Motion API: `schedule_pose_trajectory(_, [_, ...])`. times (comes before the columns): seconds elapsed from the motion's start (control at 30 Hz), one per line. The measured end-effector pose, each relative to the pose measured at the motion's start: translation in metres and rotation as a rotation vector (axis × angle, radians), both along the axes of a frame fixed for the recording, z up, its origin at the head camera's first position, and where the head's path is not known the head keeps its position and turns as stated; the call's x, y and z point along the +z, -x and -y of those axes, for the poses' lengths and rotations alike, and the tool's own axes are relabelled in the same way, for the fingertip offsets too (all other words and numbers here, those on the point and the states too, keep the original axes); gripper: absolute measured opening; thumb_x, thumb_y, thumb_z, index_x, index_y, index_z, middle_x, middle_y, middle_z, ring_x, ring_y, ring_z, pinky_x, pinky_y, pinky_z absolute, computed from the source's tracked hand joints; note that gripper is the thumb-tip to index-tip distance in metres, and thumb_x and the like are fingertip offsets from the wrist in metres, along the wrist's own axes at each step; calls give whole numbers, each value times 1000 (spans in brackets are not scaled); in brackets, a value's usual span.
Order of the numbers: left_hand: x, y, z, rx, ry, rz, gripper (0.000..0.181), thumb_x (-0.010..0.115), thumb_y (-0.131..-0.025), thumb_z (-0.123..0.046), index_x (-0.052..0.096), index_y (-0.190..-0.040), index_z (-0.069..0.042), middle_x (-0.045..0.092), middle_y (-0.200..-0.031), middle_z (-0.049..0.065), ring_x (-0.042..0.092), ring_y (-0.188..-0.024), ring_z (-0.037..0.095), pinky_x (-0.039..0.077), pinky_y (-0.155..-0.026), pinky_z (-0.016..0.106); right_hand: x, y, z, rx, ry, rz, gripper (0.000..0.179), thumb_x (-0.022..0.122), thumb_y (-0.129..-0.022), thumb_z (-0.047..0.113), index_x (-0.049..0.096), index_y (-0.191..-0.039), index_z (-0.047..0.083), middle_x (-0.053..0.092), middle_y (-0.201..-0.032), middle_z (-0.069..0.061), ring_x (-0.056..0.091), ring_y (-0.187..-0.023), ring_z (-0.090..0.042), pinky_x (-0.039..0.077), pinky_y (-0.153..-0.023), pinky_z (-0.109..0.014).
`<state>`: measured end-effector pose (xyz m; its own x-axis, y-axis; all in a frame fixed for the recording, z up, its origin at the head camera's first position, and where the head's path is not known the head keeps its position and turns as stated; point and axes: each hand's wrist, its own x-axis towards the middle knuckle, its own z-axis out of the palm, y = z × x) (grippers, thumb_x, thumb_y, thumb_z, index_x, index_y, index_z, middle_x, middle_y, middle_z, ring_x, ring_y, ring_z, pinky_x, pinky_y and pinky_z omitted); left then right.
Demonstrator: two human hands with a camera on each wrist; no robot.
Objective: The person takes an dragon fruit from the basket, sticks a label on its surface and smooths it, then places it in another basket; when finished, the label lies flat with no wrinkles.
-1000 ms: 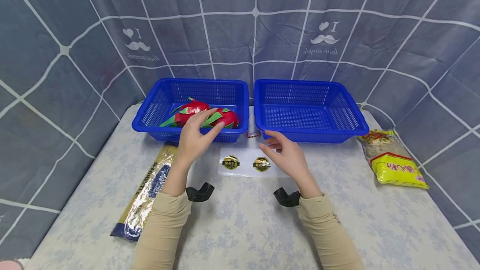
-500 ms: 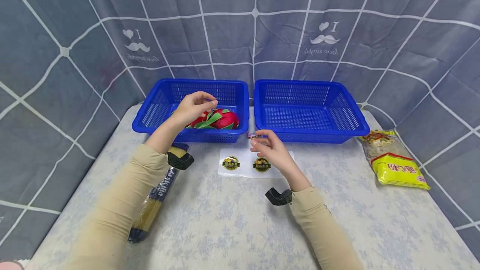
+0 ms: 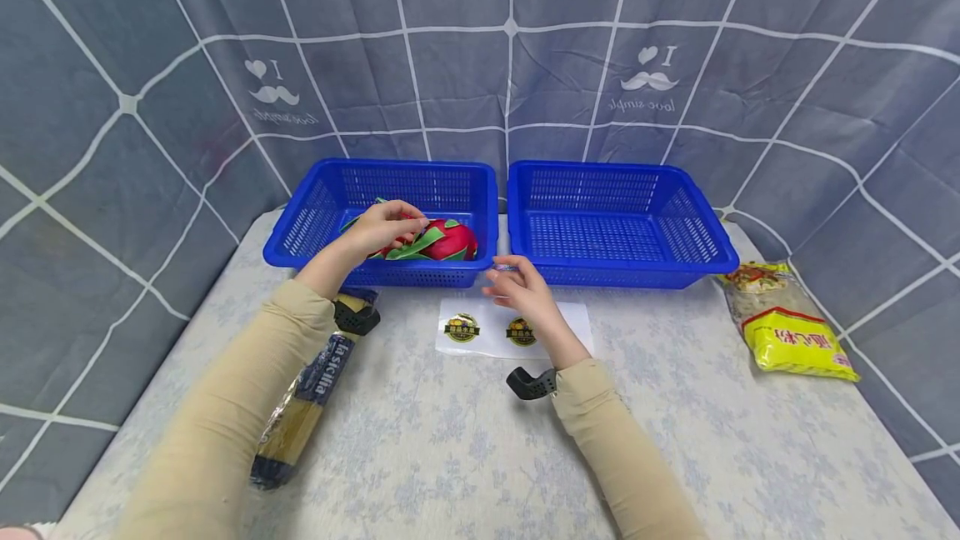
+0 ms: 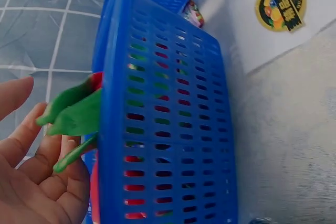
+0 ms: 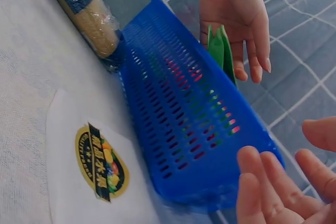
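Red dragon fruits [image 3: 455, 241] with green leaf tips lie in the left blue basket [image 3: 431, 277]. Over them, inside the basket, hovers my left hand [image 3: 377, 232], its fingers loosely bent. In the left wrist view the thumb stands apart from the fingers, and the green leaf tips [image 4: 79, 116] stick up beside them; whether they touch cannot be told. My right hand [image 3: 523, 294] is at the left basket's front right corner, above a white sticker sheet [image 3: 480, 346]. Its fingers [image 5: 281, 182] are relaxed, with nothing between them.
A second blue basket [image 3: 611, 265] stands to the right. A spaghetti pack [image 3: 318, 382] lies under the left forearm, and a yellow-labelled pasta bag [image 3: 797, 340] at the far right. A small colourful packet [image 4: 193, 13] sits by the gap between baskets. Grey curtain [image 3: 510, 82] hangs behind.
My left hand lifted over the fruit, then lowered slightly toward it; its forearm swung left. The right hand moved left to the left basket's corner. The spaghetti pack turned over and shifted right.
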<state>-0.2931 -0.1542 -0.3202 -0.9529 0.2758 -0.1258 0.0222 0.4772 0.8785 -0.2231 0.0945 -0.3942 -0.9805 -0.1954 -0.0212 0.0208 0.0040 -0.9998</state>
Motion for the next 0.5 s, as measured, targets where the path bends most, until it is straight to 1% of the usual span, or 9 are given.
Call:
schedule_pose_trajectory(0.13, [-8, 3, 2, 6, 3, -24, 36, 61, -92, -25, 55, -119, -1, 57, -97, 10, 54, -86, 20, 47, -70, 25, -4, 3, 4, -20, 22, 8, 37, 52, -96, 16, 44, -131, 4, 53, -127, -25, 64, -98, -26, 48, -90, -40])
schedule_pose_trajectory(0.23, [-13, 2, 2, 1, -4, -40, 36, 64, -90, -22, 56, -117, 1, 57, -99, 9, 53, -90, 21, 45, -75, 28, -6, 5, 7, -30, 28, 16, 37, 52, -96, 16, 45, -130, 5, 54, -126, -25, 65, -95, -23, 49, -87, -38])
schedule_pose_trajectory(0.37, [-19, 1, 2, 0, -10, -42, 36, 67, -88, -20, 58, -116, 2, 57, -104, 9, 51, -97, 22, 42, -82, 32, -7, 6, 9, -27, 31, 20, 37, 51, -96, 14, 43, -131, 4, 54, -125, -25, 65, -95, -22, 49, -86, -36])
schedule_pose_trajectory(0.5, [-22, 0, 0, 8, -9, -68, 38, 70, -85, -21, 60, -114, 2, 58, -102, 9, 52, -98, 23, 43, -83, 33, -8, 6, 10, -19, 30, 20, 38, 50, -96, 12, 42, -132, 4, 56, -124, -22, 65, -95, -22, 49, -86, -35])
